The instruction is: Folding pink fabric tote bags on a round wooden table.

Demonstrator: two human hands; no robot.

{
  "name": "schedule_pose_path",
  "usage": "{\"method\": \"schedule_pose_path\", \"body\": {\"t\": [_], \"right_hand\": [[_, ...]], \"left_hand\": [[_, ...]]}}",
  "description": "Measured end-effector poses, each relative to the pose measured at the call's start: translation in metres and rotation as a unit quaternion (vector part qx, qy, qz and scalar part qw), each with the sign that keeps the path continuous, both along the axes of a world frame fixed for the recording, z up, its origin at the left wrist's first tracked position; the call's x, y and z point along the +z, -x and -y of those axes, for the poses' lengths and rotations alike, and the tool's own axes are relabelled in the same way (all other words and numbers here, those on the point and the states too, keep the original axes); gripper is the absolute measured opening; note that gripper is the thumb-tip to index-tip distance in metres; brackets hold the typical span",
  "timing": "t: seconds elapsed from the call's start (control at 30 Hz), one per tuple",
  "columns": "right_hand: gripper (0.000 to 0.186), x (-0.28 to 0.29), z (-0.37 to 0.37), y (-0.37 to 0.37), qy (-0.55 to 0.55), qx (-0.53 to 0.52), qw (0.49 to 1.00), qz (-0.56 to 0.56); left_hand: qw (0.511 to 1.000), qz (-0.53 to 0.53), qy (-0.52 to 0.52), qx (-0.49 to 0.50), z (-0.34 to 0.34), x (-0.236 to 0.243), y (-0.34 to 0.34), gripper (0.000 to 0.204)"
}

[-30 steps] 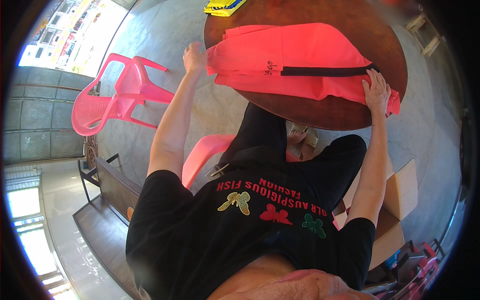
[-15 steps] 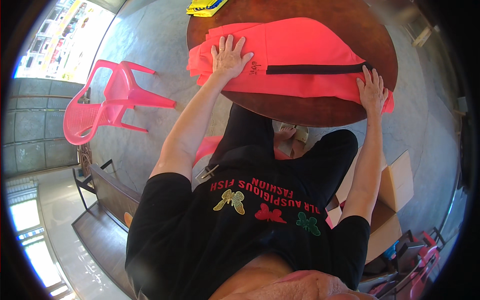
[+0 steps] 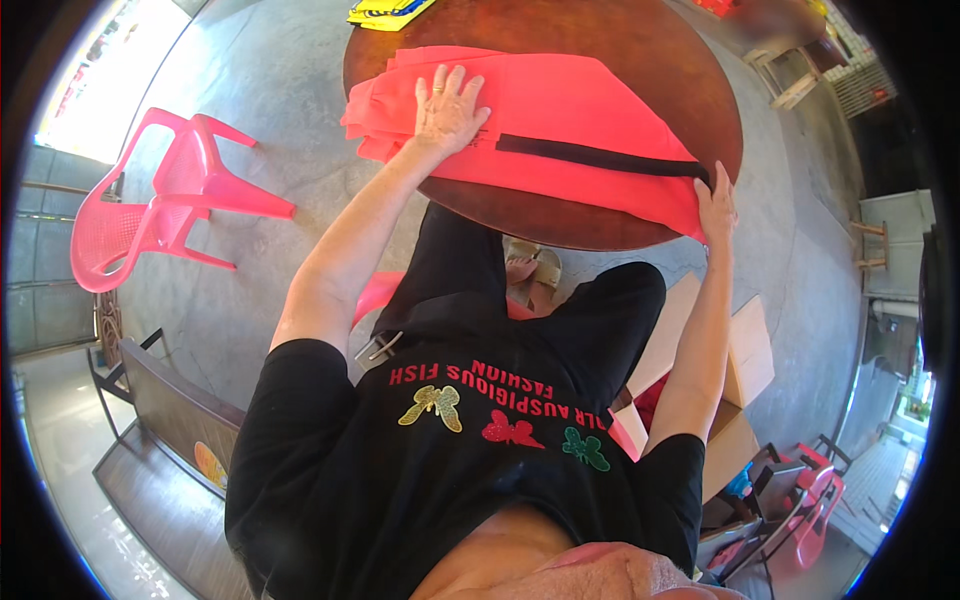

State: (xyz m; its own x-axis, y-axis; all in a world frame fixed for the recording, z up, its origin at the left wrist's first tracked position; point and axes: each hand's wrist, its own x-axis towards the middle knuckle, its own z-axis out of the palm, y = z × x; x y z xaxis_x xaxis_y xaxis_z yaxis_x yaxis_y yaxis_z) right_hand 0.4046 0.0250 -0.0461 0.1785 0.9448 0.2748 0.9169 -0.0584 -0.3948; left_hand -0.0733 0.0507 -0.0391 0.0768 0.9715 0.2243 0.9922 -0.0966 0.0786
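On the far left, a pink plastic chair with arms (image 3: 180,190) is seen on the grey floor (image 3: 300,220). Below it, a long dark brown wooden bench (image 3: 180,385) is partly shown. Near the top, a flat yellow thing with blue on it (image 3: 388,12) is set at the edge of a round, shiny, dark brown wooden table (image 3: 660,50). The left hand (image 3: 450,112) is laid flat, with its fingers spread, on top of a folded coral-red cloth garment with a black stripe (image 3: 570,110). The garment is laid across the near part of the table, and its left end is brought to the table's edge. At its right end, by the tip of the stripe, the cloth is touched by the right hand (image 3: 717,205); whether it is pinched there cannot be told. Near the right forearm, an open brown cardboard box (image 3: 750,355) is seen.
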Motion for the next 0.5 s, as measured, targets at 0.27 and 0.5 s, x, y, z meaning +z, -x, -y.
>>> {"method": "schedule_pose_path", "body": {"t": [0.27,0.5], "right_hand": [[0.038,0.015,-0.038,0.011,0.068,0.080,0.986,0.132],[0.026,0.000,0.003,0.012,-0.078,-0.024,0.986,0.144]], "left_hand": [[0.998,0.014,0.003,-0.067,0.015,-0.010,-0.043,0.064],[0.996,-0.011,0.021,-0.082,0.017,0.000,-0.023,0.066]]}}
